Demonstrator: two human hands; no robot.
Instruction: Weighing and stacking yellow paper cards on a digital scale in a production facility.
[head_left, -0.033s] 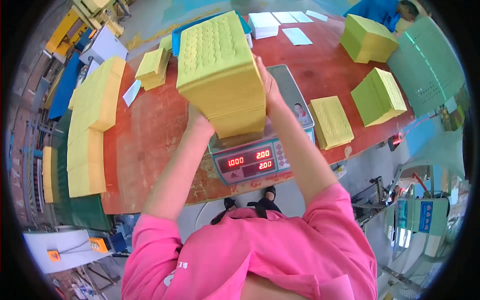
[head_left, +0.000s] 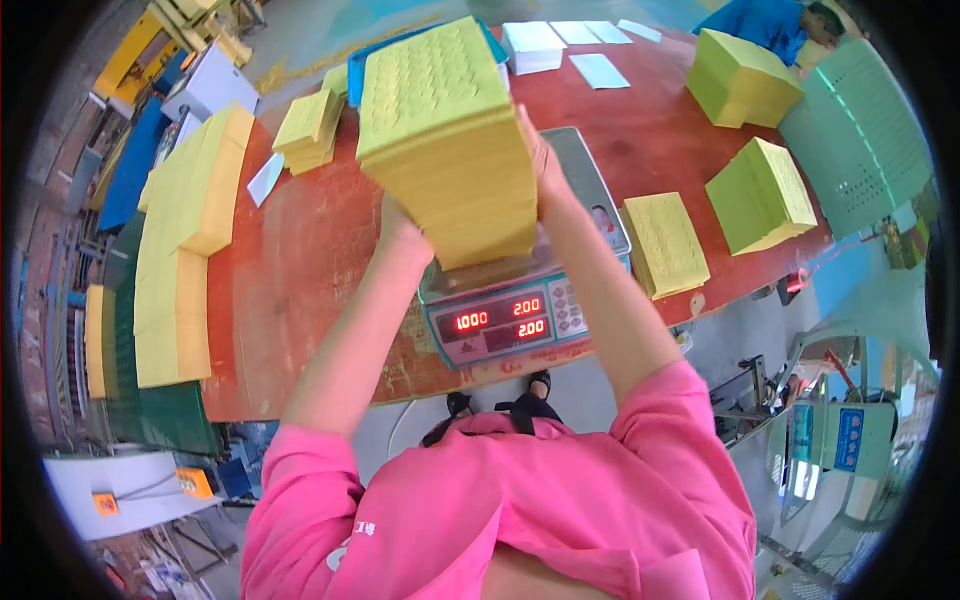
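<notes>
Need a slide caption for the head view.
Left hand and right hand hold a tall yellow stack at the scale on a red table.

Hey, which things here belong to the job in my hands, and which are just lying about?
In use:
- tall yellow stack, between your left hand and right hand
- scale below it, display lit

Probably just lying about:
- white sheet on the table's far side
- white stack near it
- short yellow stack right of the scale, though possibly related

The yellow stack (head_left: 440, 90) has wavy rows; the tabletop (head_left: 295, 275) is reddish-brown.
</notes>
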